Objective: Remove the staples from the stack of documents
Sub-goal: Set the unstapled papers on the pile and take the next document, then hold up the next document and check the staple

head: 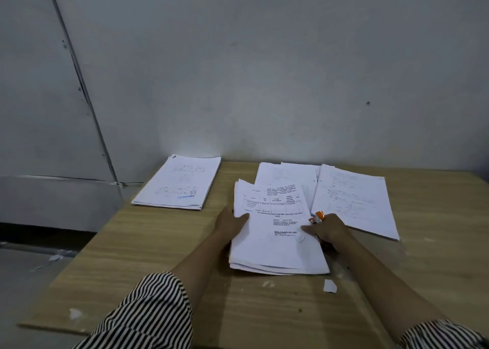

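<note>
A thick stack of white printed documents [275, 243] lies in the middle of the wooden table [148, 264]. My left hand [229, 223] grips the stack's left edge, thumb on top of the upper sheet. My right hand [326, 228] is at the stack's right edge, its thumb pressing on the top page, and its curled fingers hold an orange and metal staple remover [317, 217]. The staple itself is not visible.
A neat pile of papers [180, 183] lies at the table's far left corner. More loose sheets [354, 203] are spread at the far right against the grey wall. Small torn paper scraps [330, 286] lie near the stack's front edge.
</note>
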